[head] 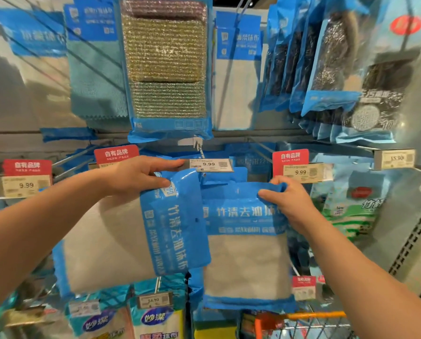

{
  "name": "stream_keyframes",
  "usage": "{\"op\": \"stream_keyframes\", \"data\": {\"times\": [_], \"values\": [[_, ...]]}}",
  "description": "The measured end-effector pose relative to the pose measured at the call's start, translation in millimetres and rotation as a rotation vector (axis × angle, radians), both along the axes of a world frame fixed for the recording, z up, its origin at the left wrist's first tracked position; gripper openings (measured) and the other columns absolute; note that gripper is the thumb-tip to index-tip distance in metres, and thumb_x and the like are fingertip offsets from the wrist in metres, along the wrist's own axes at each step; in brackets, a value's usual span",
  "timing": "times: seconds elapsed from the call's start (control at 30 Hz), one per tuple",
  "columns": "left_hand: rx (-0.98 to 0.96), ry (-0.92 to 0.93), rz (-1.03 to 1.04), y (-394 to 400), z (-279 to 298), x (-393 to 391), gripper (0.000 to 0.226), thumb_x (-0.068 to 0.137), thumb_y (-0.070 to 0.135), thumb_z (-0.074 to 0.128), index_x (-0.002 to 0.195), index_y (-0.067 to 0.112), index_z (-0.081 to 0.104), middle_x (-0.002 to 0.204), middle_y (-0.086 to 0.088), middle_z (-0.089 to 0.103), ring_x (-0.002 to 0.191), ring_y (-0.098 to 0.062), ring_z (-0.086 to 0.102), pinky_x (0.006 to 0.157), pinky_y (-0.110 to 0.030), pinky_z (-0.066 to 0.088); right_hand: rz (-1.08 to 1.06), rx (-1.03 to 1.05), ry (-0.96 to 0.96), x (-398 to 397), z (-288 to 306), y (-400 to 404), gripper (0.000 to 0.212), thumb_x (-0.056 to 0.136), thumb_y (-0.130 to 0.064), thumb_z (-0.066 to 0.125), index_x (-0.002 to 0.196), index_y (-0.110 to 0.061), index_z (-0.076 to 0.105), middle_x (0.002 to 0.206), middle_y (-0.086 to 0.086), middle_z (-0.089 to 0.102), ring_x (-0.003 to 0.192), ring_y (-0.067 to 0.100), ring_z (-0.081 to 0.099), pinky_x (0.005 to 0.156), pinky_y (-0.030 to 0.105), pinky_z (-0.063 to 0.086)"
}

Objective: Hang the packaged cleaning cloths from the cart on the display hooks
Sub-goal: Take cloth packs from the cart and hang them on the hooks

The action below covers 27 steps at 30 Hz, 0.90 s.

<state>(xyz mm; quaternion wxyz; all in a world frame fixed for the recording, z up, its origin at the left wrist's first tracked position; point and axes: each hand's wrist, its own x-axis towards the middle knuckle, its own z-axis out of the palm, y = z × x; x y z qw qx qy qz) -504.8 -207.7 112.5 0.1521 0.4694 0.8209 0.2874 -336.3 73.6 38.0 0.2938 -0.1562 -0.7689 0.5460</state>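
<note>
Left hand (140, 176) pinches the top of a sideways-turned cloth pack (136, 231). Right hand (287, 204) grips the header of an upright pack (246, 243) just below the hook (199, 149) with its 9.99 tag (210, 164). Cart (309, 324) stands lower right, before stocked hanging displays.

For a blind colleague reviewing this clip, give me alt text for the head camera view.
Two hands hold blue cloth packs at a store display hook: the left hand grips a tilted pack, the right hand pinches the top of an upright pack. A 9.99 price tag sits just above.
</note>
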Motion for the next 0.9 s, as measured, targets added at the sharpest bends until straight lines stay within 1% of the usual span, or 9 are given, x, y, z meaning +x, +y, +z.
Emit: {"op": "stream_keyframes", "data": {"times": [0.1, 0.2, 0.27, 0.33, 0.43, 0.53, 0.63, 0.7, 0.9], "values": [[-0.050, 0.092, 0.024, -1.7, 2.4, -2.0, 0.055, 0.093, 0.015, 0.056, 0.136, 0.042, 0.036, 0.118, 0.039, 0.047, 0.090, 0.026, 0.052, 0.085, -0.009, 0.047, 0.009, -0.027, 0.033, -25.1, 0.2, -14.6, 0.032, 0.075, -0.005, 0.076, 0.062, -0.015, 0.048, 0.056, 0.000, 0.046, 0.051, 0.012, 0.043, 0.049, 0.023, 0.035], [-0.045, 0.131, 0.039, -5.2, 3.3, -3.2, 0.055, 0.094, 0.009, 0.056, 0.133, 0.041, 0.035, 0.092, 0.053, 0.052, 0.083, 0.029, 0.052, 0.072, 0.000, 0.041, 0.000, -0.075, 0.090, -46.2, -2.7, -24.4, 0.030, 0.076, -0.009, 0.077, 0.066, -0.017, 0.050, 0.062, 0.000, 0.051, 0.058, 0.015, 0.046, 0.057, 0.027, 0.038], [0.004, 0.121, 0.047, -7.1, 2.5, -5.8, 0.053, 0.093, 0.007, 0.056, 0.128, 0.044, 0.041, 0.099, 0.056, 0.049, 0.093, 0.026, 0.052, 0.079, -0.004, 0.043, -0.003, -0.109, 0.118, -53.8, -5.3, -28.8, 0.028, 0.078, -0.011, 0.077, 0.071, -0.021, 0.052, 0.067, 0.000, 0.054, 0.059, 0.015, 0.048, 0.058, 0.027, 0.040], [0.003, 0.079, 0.025, -7.6, -0.9, -4.3, 0.054, 0.092, 0.005, 0.056, 0.122, 0.048, 0.044, 0.110, 0.046, 0.054, 0.099, 0.019, 0.056, 0.083, -0.011, 0.046, 0.004, -0.125, 0.133, -57.0, -10.0, -28.7, 0.027, 0.079, -0.012, 0.076, 0.075, -0.023, 0.052, 0.065, 0.000, 0.054, 0.053, 0.014, 0.046, 0.050, 0.024, 0.038], [-0.065, 0.161, -0.011, -3.8, -10.5, -0.2, 0.058, 0.092, 0.009, 0.059, 0.121, 0.057, 0.044, 0.117, 0.041, 0.055, 0.111, 0.020, 0.049, 0.090, -0.009, 0.043, 0.021, -0.146, 0.132, -59.1, -21.3, -22.3, 0.024, 0.077, -0.014, 0.078, 0.079, -0.020, 0.055, 0.072, 0.005, 0.060, 0.063, 0.021, 0.053, 0.058, 0.032, 0.041], [-0.018, 0.200, 0.001, 0.4, -12.4, 1.8, 0.053, 0.092, 0.015, 0.060, 0.117, 0.060, 0.050, 0.101, 0.044, 0.060, 0.096, 0.020, 0.056, 0.080, -0.008, 0.045, 0.054, -0.134, 0.153, -59.5, -28.8, -16.9, 0.025, 0.076, -0.013, 0.078, 0.073, -0.015, 0.054, 0.071, 0.009, 0.056, 0.066, 0.023, 0.050, 0.062, 0.035, 0.039], [0.087, 0.134, 0.021, 2.1, -18.1, 0.0, 0.055, 0.091, 0.013, 0.060, 0.100, 0.067, 0.059, 0.110, 0.032, 0.065, 0.098, 0.004, 0.064, 0.078, -0.017, 0.052, 0.078, -0.144, 0.213, -64.2, -32.6, -15.2, 0.024, 0.077, -0.012, 0.078, 0.070, -0.016, 0.055, 0.071, 0.009, 0.058, 0.068, 0.023, 0.053, 0.065, 0.039, 0.043], [0.118, 0.153, 0.024, 1.6, -20.8, 1.1, 0.061, 0.091, 0.010, 0.059, 0.094, 0.071, 0.057, 0.104, 0.034, 0.066, 0.093, 0.004, 0.066, 0.072, -0.013, 0.051, 0.085, -0.174, 0.257, -69.0, -34.1, -15.6, 0.022, 0.077, -0.007, 0.077, 0.070, -0.015, 0.058, 0.071, 0.007, 0.063, 0.071, 0.024, 0.059, 0.069, 0.043, 0.049], [0.138, 0.173, 0.020, -1.3, -25.2, -1.4, 0.063, 0.091, 0.010, 0.058, 0.098, 0.072, 0.055, 0.106, 0.025, 0.069, 0.093, -0.003, 0.068, 0.076, -0.022, 0.056, 0.114, -0.161, 0.299, -80.8, -32.7, -19.6, 0.023, 0.079, -0.005, 0.075, 0.068, -0.015, 0.057, 0.067, 0.004, 0.061, 0.063, 0.020, 0.058, 0.062, 0.033, 0.048]]}}
